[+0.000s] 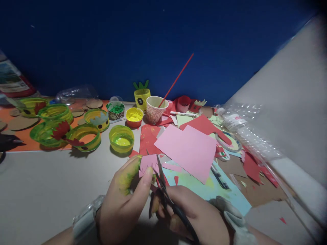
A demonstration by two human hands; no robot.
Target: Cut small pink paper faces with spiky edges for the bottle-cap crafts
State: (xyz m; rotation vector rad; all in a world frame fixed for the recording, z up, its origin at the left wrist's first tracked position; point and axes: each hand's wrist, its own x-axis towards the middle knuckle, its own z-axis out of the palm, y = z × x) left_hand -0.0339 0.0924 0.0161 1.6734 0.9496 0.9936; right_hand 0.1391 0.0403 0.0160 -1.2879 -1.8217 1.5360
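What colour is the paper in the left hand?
The small paper is pink, seen best in the head view.

A craft corner, though whether in a home or classroom cannot be told: a blue panel (122, 44) spans the top, behind a pale surface (63, 183) with green paint (116, 108) and yellow paint (134, 117) near centre, painted rings (55, 113) at left, coloured paper (187, 149) right of centre, scissors (168, 198) below.

Scissors (176, 210) before paper sheet (187, 149), cup (154, 115) behind, stick (178, 76) in cup, rings (93, 144) left, bottle (235, 120) right
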